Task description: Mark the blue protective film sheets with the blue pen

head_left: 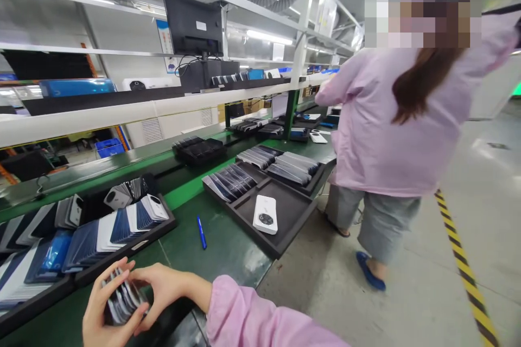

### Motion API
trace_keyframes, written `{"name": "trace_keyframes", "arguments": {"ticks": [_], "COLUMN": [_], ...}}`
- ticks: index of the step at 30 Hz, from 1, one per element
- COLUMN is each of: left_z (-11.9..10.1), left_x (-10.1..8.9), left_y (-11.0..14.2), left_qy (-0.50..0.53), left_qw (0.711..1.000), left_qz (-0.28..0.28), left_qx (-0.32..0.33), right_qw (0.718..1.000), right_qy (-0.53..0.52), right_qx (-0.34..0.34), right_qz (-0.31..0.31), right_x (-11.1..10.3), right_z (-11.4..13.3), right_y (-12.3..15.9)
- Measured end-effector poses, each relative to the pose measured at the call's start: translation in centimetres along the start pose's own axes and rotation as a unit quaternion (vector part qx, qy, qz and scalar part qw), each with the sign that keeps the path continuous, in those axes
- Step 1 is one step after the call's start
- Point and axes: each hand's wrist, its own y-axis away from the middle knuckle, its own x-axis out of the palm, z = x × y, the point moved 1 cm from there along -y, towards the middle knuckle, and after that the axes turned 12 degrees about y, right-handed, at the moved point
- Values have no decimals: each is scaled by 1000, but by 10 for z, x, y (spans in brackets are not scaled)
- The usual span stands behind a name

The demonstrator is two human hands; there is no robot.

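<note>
1. Stack of phone back covers (121, 301), thin panels in dark and light finishes, held at the bottom edge of the view above the green bench (220, 252), just in front of the near tray.
2. Left hand (101, 309): wrapped around the stack's left side, fingers curled over its top, closed on it.
3. Right hand (163, 290), in a pink sleeve: fingers and thumb pressed against the stack's right side, pinching the panels together.
4. Handling, by judgement: light, stiff, glossy and likely slippery; panels may fan out or slide if squeezed unevenly. Finished faces would scratch; best taken by the long edges, both sides supported.
5. Near tray (122, 246), left: rows of similar covers, blue and white, standing on edge and overlapping.
6. Second tray (285, 227), centre: one white cover (265, 214) with round camera ring lying flat; row of dark covers at its far end.
7. Blue pen (201, 232), lying on the bench between the two trays.
8. Co-worker (391, 119) in pink smock, standing at the bench further along, well apart from the stack.
</note>
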Motion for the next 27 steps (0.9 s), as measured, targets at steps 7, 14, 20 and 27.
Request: {"name": "trace_keyframes", "arguments": {"ticks": [7,14,20,27], "left_z": [18,14,32,11], "left_x": [-2,1,9,27], "left_y": [2,7,16,19], "left_qy": [-20,8,84,78], "left_qw": [989,996,970,950], "left_qz": [37,-35,-69,-117], "left_qx": [-143,-87,-219,-280], "right_qw": [993,994,980,992], "right_qy": [70,99,142,111], "right_qx": [66,34,84,31], "right_qz": [69,29,113,59], "right_x": [-3,-3,-1,0], "right_z": [-5,0,-10,-5], "right_y": [-5,-5,-8,-3]}}
